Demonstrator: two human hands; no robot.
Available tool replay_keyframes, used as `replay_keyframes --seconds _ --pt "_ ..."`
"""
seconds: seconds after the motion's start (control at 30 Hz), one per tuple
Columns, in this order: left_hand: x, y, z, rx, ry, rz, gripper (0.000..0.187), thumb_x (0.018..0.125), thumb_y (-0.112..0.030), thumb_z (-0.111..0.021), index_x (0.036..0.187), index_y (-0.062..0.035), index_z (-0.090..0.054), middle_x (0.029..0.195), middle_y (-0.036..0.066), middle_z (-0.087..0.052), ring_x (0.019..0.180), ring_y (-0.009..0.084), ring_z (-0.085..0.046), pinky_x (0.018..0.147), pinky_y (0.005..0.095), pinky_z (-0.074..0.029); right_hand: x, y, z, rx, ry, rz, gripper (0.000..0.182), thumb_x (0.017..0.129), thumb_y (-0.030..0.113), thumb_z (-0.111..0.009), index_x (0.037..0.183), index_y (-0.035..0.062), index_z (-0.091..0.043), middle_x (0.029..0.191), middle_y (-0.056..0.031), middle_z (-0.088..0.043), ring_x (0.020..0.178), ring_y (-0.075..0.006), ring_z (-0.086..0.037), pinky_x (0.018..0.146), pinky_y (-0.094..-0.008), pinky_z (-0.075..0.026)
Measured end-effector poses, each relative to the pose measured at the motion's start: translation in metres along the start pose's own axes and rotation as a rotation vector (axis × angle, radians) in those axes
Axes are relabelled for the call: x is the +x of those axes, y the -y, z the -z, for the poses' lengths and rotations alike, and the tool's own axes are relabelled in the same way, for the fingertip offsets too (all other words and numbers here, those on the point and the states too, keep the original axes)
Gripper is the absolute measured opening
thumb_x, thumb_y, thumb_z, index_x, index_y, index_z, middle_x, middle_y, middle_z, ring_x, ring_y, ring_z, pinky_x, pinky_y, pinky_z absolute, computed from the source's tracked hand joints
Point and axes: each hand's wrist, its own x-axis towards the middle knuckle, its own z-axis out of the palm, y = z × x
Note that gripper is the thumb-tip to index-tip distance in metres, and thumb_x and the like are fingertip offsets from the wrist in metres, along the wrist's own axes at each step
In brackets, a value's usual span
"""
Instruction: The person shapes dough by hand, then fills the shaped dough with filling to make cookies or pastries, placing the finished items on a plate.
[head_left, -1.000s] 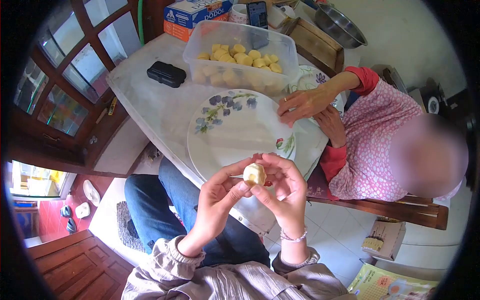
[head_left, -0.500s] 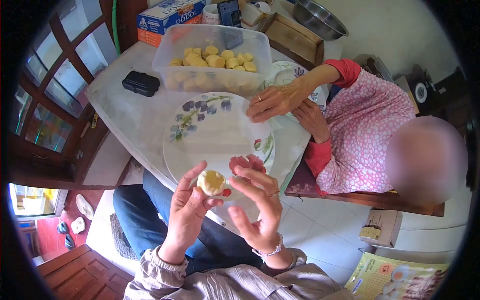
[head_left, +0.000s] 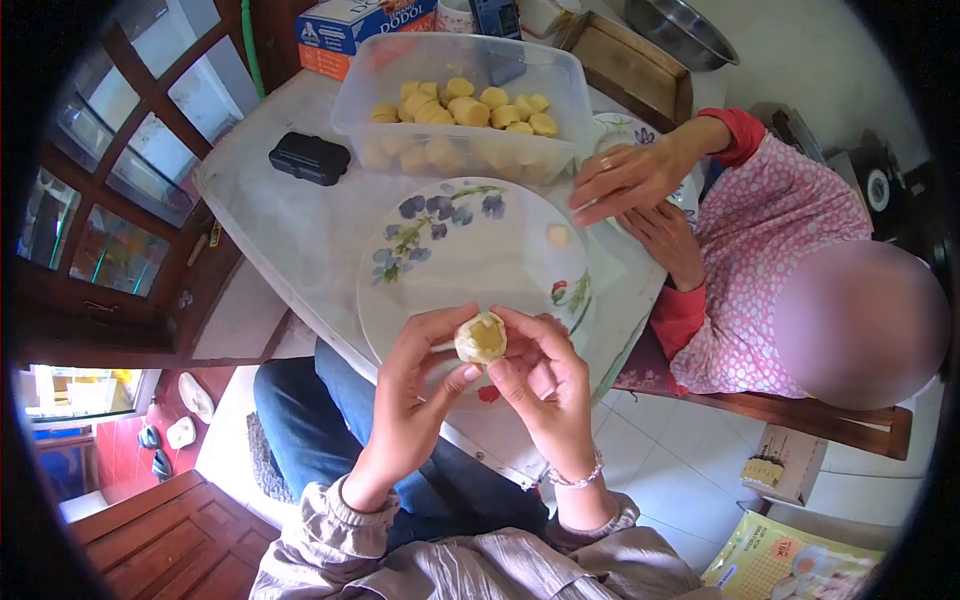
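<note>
In the head view, the left hand [head_left: 410,385] and right hand [head_left: 545,385] are both holding a small ball [head_left: 481,338] above the near edge of a flower-patterned plate [head_left: 470,265]. The fingers are closing around the ball from both sides, with the thumbs sitting at its lower edge. A pale layer is surrounding a yellow centre, which is showing through at the top. Judging by this, the hands are working the pale layer, probably dough, up around the yellow piece; covering the bare patch would be calling for light pinching by the thumbs while the other fingers are steadying the sides.

On the tabletop [head_left: 255,215], a clear tub [head_left: 562,85] is holding many yellow pieces [head_left: 470,112], and a black case [head_left: 310,158] is lying to its left. A small pale piece [head_left: 558,235] is resting on the right part of the plate. Beside it, a co-worker's upper hand [head_left: 628,180] is reaching across a lower hand [head_left: 668,240]; what their fingers are gripping, one cannot tell.
</note>
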Motion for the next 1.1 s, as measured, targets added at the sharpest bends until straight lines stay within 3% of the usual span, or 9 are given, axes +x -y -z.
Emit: replay_keyframes --seconds 0.17,0.27,0.33,0.37,0.47,0.63,0.77,0.93,1.1 --pt "0.006 -0.006 0.011 0.802 -0.052 -0.272 0.046 0.080 -0.009 -0.070 0.126 -0.0090 -0.060 0.127 0.011 -0.057 0.122 0.0340 -0.049 0.099 0.0433 -0.040 0.004 -0.002 -0.002 -0.064 -0.029 -0.108 0.040 0.088 0.004 -0.065 0.127 0.0009 -0.055 0.110 -0.0051 -0.061 0.087 -0.0132 -0.063 0.077 -0.0243 -0.048" --pt "0.003 0.002 0.016 0.999 -0.015 -0.255 0.050 0.080 -0.014 -0.071 0.128 -0.0069 -0.057 0.131 0.014 -0.053 0.127 0.0367 -0.044 0.104 0.0456 -0.035 0.007 -0.008 0.002 -0.796 0.039 0.001 0.039 0.082 0.008 -0.066 0.120 0.0059 -0.061 0.105 -0.0108 -0.061 0.094 -0.0259 -0.058 0.087 -0.0358 -0.046" --pt "-0.004 0.002 0.017 1.196 0.014 -0.177 0.052 0.081 -0.018 -0.070 0.130 -0.0047 -0.055 0.135 0.016 -0.049 0.131 0.0374 -0.040 0.106 0.0469 -0.033 0.011 -0.006 0.011 -0.871 0.011 0.135 0.039 0.081 0.005 -0.067 0.120 0.0052 -0.062 0.105 -0.0100 -0.061 0.085 -0.0180 -0.059 0.077 -0.0299 -0.047" --pt "-0.007 0.000 0.016 1.189 0.011 -0.180 0.052 0.081 -0.018 -0.070 0.130 -0.0047 -0.055 0.135 0.016 -0.049 0.131 0.0374 -0.040 0.106 0.0469 -0.033 0.015 -0.006 0.016 -0.932 -0.008 0.274 0.040 0.081 0.002 -0.068 0.120 0.0046 -0.062 0.106 -0.0092 -0.061 0.076 -0.0100 -0.061 0.067 -0.0239 -0.048" --pt "-0.014 -0.007 0.017 1.135 -0.001 -0.147 0.054 0.083 -0.019 -0.068 0.132 -0.0030 -0.052 0.139 0.018 -0.045 0.134 0.0380 -0.036 0.107 0.0472 -0.032 0.044 -0.004 0.045 -1.106 -0.344 0.371 0.034 0.079 0.006 -0.072 0.112 0.0064 -0.067 0.096 -0.0077 -0.062 0.073 -0.0179 -0.057 0.065 -0.0313 -0.046" --pt "0.009 -0.010 0.023 1.026 0.030 -0.239 0.051 0.086 -0.017 -0.066 0.133 -0.0035 -0.051 0.135 0.018 -0.048 0.128 0.0386 -0.041 0.105 0.0477 -0.033 0.069 -0.011 0.062 -1.201 -0.330 0.355 0.025 0.073 0.010 -0.078 0.097 0.0043 -0.071 0.085 -0.0079 -0.061 0.072 -0.0196 -0.056 0.064 -0.0310 -0.045" --pt "0.042 -0.012 0.015 1.042 0.061 -0.373 0.049 0.087 -0.017 -0.065 0.131 -0.0033 -0.052 0.130 0.018 -0.051 0.123 0.0375 -0.045 0.103 0.0454 -0.036 0.068 -0.014 0.062 -1.115 -0.268 0.296 0.024 0.079 0.011 -0.072 0.099 -0.0007 -0.068 0.092 -0.0148 -0.061 0.088 -0.0318 -0.056 0.080 -0.0385 -0.045" --pt "0.067 -0.028 0.001 0.952 0.194 -0.452 0.016 0.086 -0.015 -0.066 0.092 -0.0011 -0.065 0.084 0.014 -0.061 0.083 0.0327 -0.059 0.076 0.0411 -0.047 0.044 0.008 0.045 -1.012 -0.363 0.297 0.019 0.077 0.007 -0.072 0.095 0.0006 -0.069 0.092 -0.0130 -0.063 0.082 -0.0303 -0.058 0.075 -0.0385 -0.047" --pt "0.002 -0.059 0.003 0.890 0.139 -0.261 0.010 0.084 -0.011 -0.066 0.081 -0.0021 -0.062 0.075 0.011 -0.058 0.073 0.0319 -0.057 0.069 0.0409 -0.045 -0.019 -0.001 0.013 -0.882 -0.265 0.486 0.021 0.074 -0.001 -0.074 0.093 0.0051 -0.068 0.088 -0.0086 -0.066 0.080 -0.0284 -0.063 0.073 -0.0371 -0.051"
